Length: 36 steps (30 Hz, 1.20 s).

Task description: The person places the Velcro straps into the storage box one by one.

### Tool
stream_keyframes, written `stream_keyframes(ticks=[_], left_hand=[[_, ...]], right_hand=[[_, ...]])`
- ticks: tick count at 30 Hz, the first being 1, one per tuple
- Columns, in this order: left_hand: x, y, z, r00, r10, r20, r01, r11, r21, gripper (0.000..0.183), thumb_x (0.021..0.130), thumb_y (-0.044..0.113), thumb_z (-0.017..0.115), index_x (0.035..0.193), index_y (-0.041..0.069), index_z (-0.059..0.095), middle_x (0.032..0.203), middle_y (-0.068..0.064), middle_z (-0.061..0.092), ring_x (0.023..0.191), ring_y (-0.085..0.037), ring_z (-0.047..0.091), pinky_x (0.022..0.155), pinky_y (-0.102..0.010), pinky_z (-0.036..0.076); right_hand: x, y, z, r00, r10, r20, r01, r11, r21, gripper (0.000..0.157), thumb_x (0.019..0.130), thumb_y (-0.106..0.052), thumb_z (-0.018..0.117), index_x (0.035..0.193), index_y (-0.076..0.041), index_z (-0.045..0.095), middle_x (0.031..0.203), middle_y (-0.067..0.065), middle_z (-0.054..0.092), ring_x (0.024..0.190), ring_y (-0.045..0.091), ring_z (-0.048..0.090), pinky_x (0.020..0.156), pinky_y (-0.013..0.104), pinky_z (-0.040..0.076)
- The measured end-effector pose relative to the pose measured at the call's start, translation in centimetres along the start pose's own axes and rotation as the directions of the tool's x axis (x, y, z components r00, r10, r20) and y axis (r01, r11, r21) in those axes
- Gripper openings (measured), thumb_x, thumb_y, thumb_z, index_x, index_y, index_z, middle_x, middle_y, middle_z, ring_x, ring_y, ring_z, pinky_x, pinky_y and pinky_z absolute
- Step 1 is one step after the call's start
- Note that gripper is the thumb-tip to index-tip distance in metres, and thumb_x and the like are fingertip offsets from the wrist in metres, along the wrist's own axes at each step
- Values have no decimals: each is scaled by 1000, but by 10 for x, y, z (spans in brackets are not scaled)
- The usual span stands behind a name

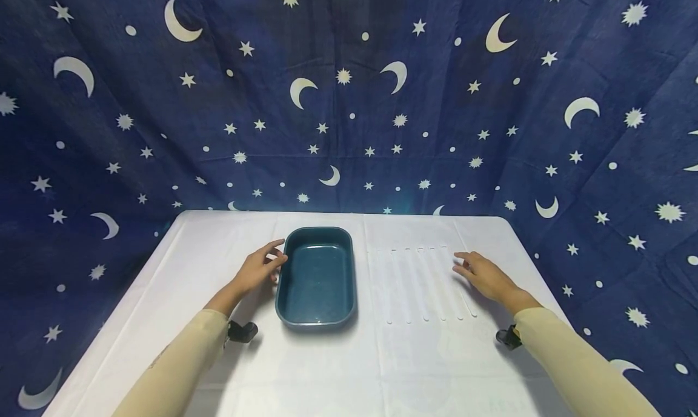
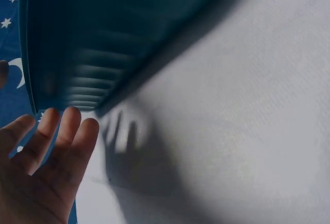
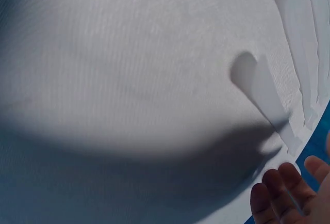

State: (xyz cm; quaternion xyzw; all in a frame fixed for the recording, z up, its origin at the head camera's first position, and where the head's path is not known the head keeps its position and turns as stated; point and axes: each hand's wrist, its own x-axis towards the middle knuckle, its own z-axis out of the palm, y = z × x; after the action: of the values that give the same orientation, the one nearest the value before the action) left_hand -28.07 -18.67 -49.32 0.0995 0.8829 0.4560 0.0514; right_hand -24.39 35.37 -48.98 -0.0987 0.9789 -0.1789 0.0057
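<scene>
A deep teal rectangular tub (image 1: 316, 323) with rounded corners stands on the white cloth. At its left side my left hand (image 1: 259, 270) has loosely bent fingers, with thumb and fingertips right at the rim. In the left wrist view those fingertips (image 2: 71, 114) come up beside the tub's ribbed wall (image 2: 98, 74). To the tub's right, several slender white strips (image 1: 428, 283) with rounded near ends lie side by side. My right hand (image 1: 485, 277) hovers at the rightmost strip (image 3: 270, 100), fingers relaxed and holding nothing.
A white cloth (image 1: 327, 374) covers the table, with fold lines running across it. Behind and on both sides hangs a dark blue curtain (image 1: 349, 180) printed with moons and stars. Both forearms reach in from the near edge, with small dark devices (image 1: 242, 332) at the wrists.
</scene>
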Motion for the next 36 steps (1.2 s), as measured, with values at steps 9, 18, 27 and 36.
stream_keyframes(ticks=[9, 18, 27, 36], left_hand=[[-1, -1, 2, 998, -64, 24, 66, 990, -126, 57, 99, 27, 57, 149, 6, 38, 117, -22, 58, 68, -16, 63, 59, -37, 58], [-5, 3, 2, 989, -127, 74, 142, 956, -255, 57, 98, 22, 56, 148, 1, 38, 106, -20, 59, 63, -14, 61, 59, -37, 58], [-4, 1, 3, 979, -176, 105, 202, 916, -345, 56, 95, 16, 57, 147, 1, 39, 92, -8, 56, 58, -10, 56, 55, -29, 55], [-7, 8, 0, 966, -224, 132, 258, 884, -390, 58, 95, 14, 57, 148, 1, 36, 106, -16, 60, 65, -9, 57, 56, -26, 55]], right_hand=[[4, -2, 8, 998, 67, 14, -67, 997, 45, 52, 97, -26, 60, 138, 4, 49, 96, 9, 52, 85, 21, 50, 78, 41, 45], [6, 0, 15, 995, 95, 9, -95, 995, 36, 56, 94, -24, 65, 135, 11, 49, 96, 11, 53, 86, 23, 52, 80, 42, 47], [8, 0, 15, 990, 137, 33, -139, 989, 46, 51, 89, -17, 70, 129, 12, 54, 102, 16, 59, 93, 28, 57, 90, 49, 50], [13, -7, 11, 990, 130, 48, -134, 988, 76, 44, 86, -9, 71, 122, 13, 59, 101, 20, 63, 92, 31, 60, 87, 49, 51]])
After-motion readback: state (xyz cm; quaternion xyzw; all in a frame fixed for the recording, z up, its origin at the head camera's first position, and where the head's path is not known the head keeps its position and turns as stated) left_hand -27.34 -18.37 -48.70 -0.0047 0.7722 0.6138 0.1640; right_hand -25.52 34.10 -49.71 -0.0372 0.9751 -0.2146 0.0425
